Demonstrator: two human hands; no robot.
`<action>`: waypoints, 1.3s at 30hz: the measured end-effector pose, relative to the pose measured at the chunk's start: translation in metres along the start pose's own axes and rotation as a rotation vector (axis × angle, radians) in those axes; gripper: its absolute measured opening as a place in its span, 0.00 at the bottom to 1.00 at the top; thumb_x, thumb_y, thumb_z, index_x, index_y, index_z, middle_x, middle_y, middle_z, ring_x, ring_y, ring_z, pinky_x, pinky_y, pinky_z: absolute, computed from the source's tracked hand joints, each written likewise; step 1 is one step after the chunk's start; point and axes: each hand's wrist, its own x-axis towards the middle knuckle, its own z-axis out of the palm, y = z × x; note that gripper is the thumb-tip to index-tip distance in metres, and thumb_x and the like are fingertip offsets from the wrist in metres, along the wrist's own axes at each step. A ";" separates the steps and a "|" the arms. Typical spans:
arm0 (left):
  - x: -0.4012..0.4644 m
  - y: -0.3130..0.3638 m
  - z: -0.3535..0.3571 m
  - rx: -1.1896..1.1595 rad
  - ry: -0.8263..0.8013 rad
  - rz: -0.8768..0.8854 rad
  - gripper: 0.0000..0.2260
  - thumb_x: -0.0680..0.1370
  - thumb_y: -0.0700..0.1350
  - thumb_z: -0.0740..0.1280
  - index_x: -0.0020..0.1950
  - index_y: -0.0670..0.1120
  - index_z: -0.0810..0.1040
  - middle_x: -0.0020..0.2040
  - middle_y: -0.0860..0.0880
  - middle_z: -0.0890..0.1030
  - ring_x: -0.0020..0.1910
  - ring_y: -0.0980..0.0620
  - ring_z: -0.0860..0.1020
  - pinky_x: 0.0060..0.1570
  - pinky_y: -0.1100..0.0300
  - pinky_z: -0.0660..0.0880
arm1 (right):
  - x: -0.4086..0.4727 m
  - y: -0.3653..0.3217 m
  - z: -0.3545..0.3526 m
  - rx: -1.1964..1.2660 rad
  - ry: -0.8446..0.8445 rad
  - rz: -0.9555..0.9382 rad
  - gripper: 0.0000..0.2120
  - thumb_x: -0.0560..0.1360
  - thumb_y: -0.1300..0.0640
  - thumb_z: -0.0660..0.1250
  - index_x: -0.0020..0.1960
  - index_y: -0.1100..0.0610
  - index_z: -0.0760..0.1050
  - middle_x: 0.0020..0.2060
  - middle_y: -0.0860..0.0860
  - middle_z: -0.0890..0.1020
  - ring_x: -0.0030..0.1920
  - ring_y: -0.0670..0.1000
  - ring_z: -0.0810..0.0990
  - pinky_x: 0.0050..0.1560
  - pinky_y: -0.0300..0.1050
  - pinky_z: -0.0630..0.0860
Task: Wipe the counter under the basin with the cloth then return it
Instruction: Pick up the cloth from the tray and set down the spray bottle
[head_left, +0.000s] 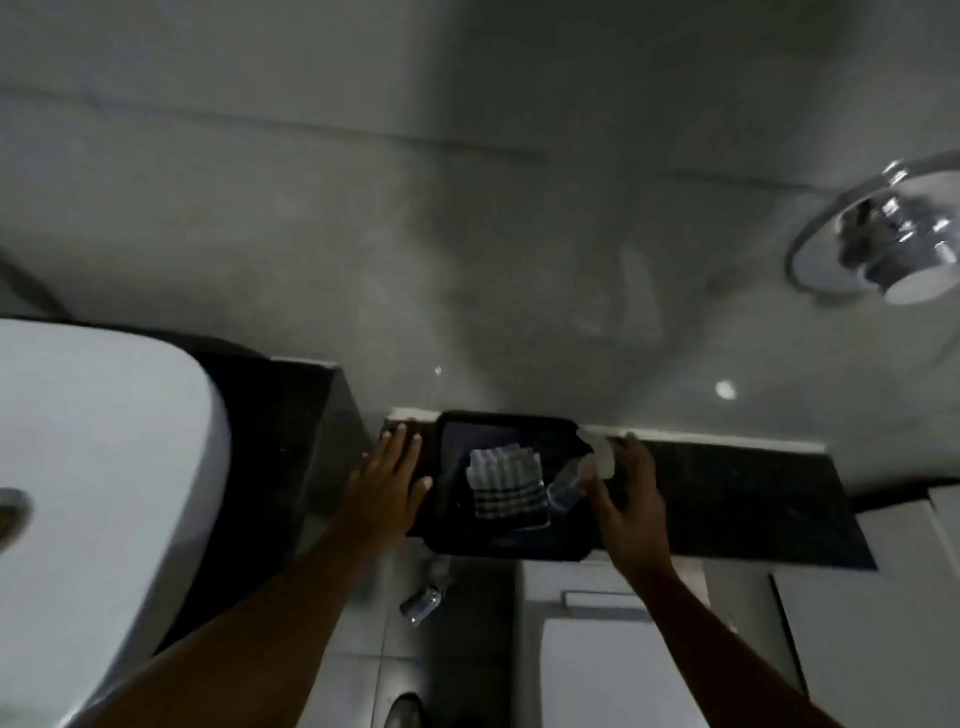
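A folded checked cloth (503, 486) lies in a black tray (498, 543) on a dark ledge against the wall. The white basin (98, 467) stands at the left on a dark counter (275, 431). My left hand (387, 480) lies flat with fingers spread beside the tray's left rim, its thumb at the rim. My right hand (626, 496) is curled at the tray's right rim, with the thumb by a clear bottle (565, 483) lying in the tray and the fingers by a small pale object (602, 460). Blur hides whether it grips anything.
The dark ledge (737, 499) runs on to the right along the grey wall. A chrome ring fitting (883, 244) sticks out of the wall at the upper right. Below the ledge are a white toilet cistern (618, 670), a tiled floor and a small bottle (423, 603).
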 end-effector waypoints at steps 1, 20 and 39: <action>0.008 -0.010 0.016 -0.022 -0.047 -0.026 0.43 0.74 0.69 0.31 0.77 0.44 0.59 0.79 0.41 0.57 0.77 0.40 0.57 0.71 0.40 0.60 | 0.009 0.007 0.007 0.037 -0.007 -0.033 0.31 0.75 0.48 0.68 0.75 0.47 0.60 0.58 0.35 0.79 0.58 0.36 0.79 0.58 0.39 0.79; 0.022 -0.038 0.082 -0.083 0.138 0.017 0.32 0.79 0.64 0.44 0.79 0.48 0.52 0.80 0.42 0.51 0.79 0.42 0.48 0.75 0.44 0.51 | 0.044 0.030 0.027 -0.172 -0.564 0.152 0.16 0.82 0.53 0.57 0.39 0.55 0.76 0.27 0.50 0.81 0.27 0.46 0.80 0.30 0.38 0.77; 0.025 -0.039 0.088 -0.084 0.182 0.035 0.31 0.79 0.61 0.50 0.79 0.48 0.55 0.80 0.41 0.53 0.79 0.42 0.50 0.75 0.44 0.52 | 0.041 0.037 0.045 -0.268 -0.544 0.155 0.15 0.81 0.51 0.58 0.41 0.55 0.76 0.26 0.51 0.80 0.25 0.46 0.80 0.28 0.35 0.75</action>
